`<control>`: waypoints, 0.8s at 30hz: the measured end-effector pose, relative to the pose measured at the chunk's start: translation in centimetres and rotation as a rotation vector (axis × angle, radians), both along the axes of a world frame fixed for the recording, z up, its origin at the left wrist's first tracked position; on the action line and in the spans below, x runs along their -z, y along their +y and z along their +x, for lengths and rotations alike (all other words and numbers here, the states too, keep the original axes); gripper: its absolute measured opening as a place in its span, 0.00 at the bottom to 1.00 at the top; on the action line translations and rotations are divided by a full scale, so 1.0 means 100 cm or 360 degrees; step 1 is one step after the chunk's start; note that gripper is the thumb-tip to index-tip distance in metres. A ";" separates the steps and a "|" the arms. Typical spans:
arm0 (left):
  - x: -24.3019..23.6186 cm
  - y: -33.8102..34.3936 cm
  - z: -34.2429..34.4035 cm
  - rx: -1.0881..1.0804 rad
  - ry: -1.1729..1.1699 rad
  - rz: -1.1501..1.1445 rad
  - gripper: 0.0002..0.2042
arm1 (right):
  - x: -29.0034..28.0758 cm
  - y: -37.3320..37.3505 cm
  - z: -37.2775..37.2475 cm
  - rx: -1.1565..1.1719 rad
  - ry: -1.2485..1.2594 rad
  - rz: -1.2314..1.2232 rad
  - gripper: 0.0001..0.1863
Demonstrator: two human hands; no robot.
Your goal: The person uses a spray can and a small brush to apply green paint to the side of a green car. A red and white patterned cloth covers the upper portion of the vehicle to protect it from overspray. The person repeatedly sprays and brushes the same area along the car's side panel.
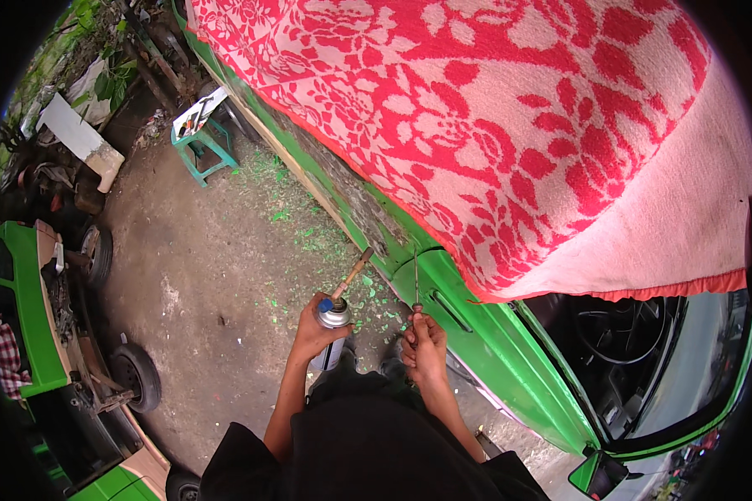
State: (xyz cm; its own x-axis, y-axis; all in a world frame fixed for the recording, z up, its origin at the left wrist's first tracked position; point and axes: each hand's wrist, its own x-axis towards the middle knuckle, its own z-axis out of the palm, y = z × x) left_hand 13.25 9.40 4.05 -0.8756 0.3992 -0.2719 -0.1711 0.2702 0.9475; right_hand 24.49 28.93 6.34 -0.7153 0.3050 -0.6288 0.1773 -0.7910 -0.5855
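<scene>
My left hand is wrapped round a gas torch, a pale canister with a blue part at its top and a tan tube with a dark end pointing up toward the car. No flame shows. In my right hand, closed fingers grip the dark handle of a screwdriver-like tool. Its thin shaft points up beside the green car door; I cannot tell whether its tip touches the bodywork. Beyond it, a rough greyish stripped patch runs along the green body.
A red and pale floral blanket drapes over the car. Green flakes litter the concrete. A teal stool bearing tools stands far left. Another green vehicle, with wheels beside it, is at the left. A side mirror sticks out lower right.
</scene>
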 end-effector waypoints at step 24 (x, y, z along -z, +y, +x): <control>0.027 -0.025 -0.045 0.0293 0.0068 0.0199 0.26 | -0.013 0.005 -0.010 -0.0113 -0.0144 0.0257 0.11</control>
